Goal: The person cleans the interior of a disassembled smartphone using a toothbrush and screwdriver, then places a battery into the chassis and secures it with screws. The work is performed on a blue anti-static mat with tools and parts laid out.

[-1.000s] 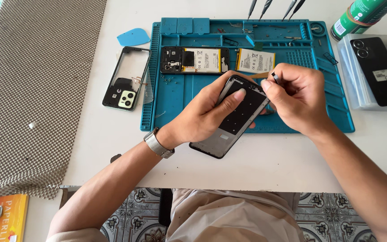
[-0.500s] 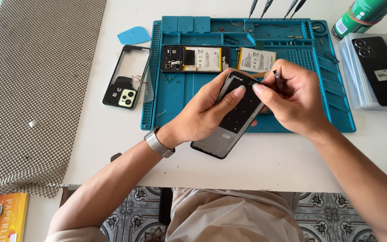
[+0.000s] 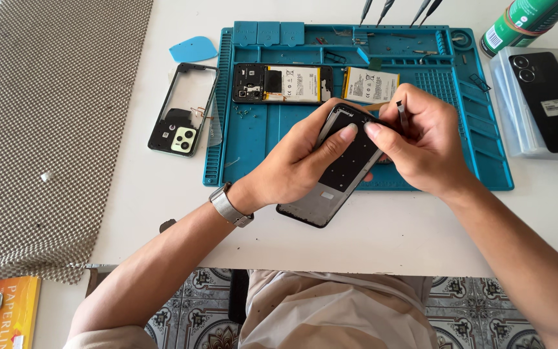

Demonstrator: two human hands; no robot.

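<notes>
Centre of the action: a dark phone frame (image 3: 342,169), stripped and tilted, its lower end resting near the front edge of the blue repair mat (image 3: 272,158) while the upper end is lifted over it. The left hand (image 3: 305,158) is clamped around that frame from the side, thumb pressed flat on its inner face, a metal watch (image 3: 230,206) on the wrist. The right hand (image 3: 421,145) meets it at the top corner, fingers pinched together on slim tweezers (image 3: 402,114) (the tip end is hidden behind the fingers, so what it touches cannot be told), with the index fingertip touching the frame just beside the left thumb.

Behind the hands on the mat lies an opened phone body (image 3: 282,84) with its battery showing, and just beside it a loose battery (image 3: 371,84) with a pale label. Off the mat's left edge, a back cover (image 3: 184,111) with a pale green camera block lies on the white worktop (image 3: 130,213), a blue plastic pick (image 3: 192,49) near it. Far right: a black phone (image 3: 550,100) lies face down in a clear tray, a green bottle (image 3: 524,22) just behind. A grey mesh mat (image 3: 46,129) covers the worktop's left side.
</notes>
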